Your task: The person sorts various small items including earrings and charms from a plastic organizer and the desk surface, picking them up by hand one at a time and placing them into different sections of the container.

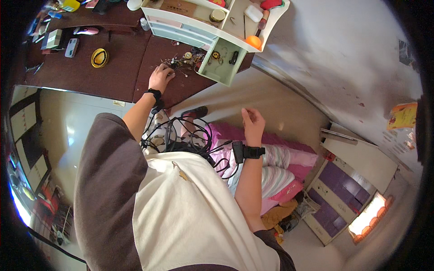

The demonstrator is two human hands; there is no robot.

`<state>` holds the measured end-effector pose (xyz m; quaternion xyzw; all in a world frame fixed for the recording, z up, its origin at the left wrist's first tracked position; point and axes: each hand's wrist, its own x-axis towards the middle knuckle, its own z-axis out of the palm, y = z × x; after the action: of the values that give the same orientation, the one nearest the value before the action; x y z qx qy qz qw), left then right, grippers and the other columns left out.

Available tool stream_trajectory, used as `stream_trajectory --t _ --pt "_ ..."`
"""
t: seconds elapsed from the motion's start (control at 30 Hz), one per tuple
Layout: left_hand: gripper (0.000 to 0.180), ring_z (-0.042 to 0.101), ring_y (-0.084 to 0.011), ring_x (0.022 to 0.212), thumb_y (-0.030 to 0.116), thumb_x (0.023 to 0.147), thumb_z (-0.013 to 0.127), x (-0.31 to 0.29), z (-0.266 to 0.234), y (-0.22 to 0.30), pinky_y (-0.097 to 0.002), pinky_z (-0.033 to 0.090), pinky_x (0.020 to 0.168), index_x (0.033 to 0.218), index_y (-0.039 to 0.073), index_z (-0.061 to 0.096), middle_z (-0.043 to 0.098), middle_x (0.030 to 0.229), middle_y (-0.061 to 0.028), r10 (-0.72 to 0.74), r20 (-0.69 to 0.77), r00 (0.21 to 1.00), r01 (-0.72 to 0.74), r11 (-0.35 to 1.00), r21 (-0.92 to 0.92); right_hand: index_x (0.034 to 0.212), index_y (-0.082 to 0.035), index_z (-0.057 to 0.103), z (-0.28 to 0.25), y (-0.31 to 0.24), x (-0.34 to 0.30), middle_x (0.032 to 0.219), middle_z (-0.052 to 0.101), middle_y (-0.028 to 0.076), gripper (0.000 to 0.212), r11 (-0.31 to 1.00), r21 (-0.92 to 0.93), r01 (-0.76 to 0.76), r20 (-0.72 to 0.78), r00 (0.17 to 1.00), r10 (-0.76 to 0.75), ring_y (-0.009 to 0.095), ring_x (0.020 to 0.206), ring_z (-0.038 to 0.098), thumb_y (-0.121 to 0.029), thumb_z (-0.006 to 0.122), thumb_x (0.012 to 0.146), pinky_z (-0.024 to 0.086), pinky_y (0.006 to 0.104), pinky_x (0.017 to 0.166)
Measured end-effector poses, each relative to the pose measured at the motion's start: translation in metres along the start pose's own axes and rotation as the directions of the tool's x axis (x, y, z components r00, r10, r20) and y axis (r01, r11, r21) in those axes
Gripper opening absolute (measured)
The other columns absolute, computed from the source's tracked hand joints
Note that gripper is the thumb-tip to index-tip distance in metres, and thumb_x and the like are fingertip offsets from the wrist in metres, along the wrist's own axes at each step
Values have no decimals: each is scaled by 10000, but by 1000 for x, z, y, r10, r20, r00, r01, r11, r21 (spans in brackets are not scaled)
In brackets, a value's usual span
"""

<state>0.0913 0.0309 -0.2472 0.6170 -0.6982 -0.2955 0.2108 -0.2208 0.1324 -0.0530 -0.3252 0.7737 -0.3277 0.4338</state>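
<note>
My left hand (161, 78) rests on the dark brown desk (122, 67), fingers loosely bent and apart, beside a tangled pile of small jewellery and hair accessories (184, 61). Nothing shows in its grip. To the pile's right, a pale green drawer (232, 73) is pulled out of a white desktop organizer (181, 26). Inside lie a black hair clip (233, 57), a round yellow-and-black piece (216, 55) and thin loops. My right hand (253, 123) hangs in the air below the drawer, fingers partly curled with a gap between them; I see nothing in it.
A yellow bowl-like holder (100, 58) and a phone (71, 47) lie on the desk's left. An orange ball (253, 42) sits on the organizer's edge. Black cables (174, 135) loop over my lap. A pink bedcover (305, 158) and a purple-and-white cabinet (339, 198) stand right.
</note>
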Motion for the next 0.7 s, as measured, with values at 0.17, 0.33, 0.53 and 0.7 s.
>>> stream_trajectory --t 0.17,0.33,0.53,0.7 --pt "189 584 -231 846 189 850 622 4 -38 33 -340 462 773 960 38 653 630 930 -75 -208 -66 976 163 896 -412 932 10 632 7 -34 -2 762 608 16 232 986 -79 147 11 989 -146 78 652 528 -199 676 841 419 223 576" --pt "220 512 -60 676 194 917 570 5 -90 81 -209 422 617 1010 7 639 639 844 -17 -264 149 953 247 392 -886 936 -7 628 11 -83 -18 784 629 19 220 985 80 150 64 986 -155 89 673 558 -203 669 847 441 230 592" --pt "233 500 -51 739 213 947 518 -5 -189 170 -198 413 656 1007 13 621 613 890 -1 38 52 998 39 293 -955 963 -21 625 9 -135 -48 828 648 16 175 921 143 363 92 921 -378 77 686 562 -159 648 858 426 218 573" --pt "270 548 -70 755 241 972 461 -14 -233 221 -201 433 654 1015 8 591 625 909 -36 254 -114 960 -209 390 -897 993 -17 617 10 -161 -69 851 656 32 165 884 177 432 71 890 -450 72 687 558 -131 618 874 412 203 570"
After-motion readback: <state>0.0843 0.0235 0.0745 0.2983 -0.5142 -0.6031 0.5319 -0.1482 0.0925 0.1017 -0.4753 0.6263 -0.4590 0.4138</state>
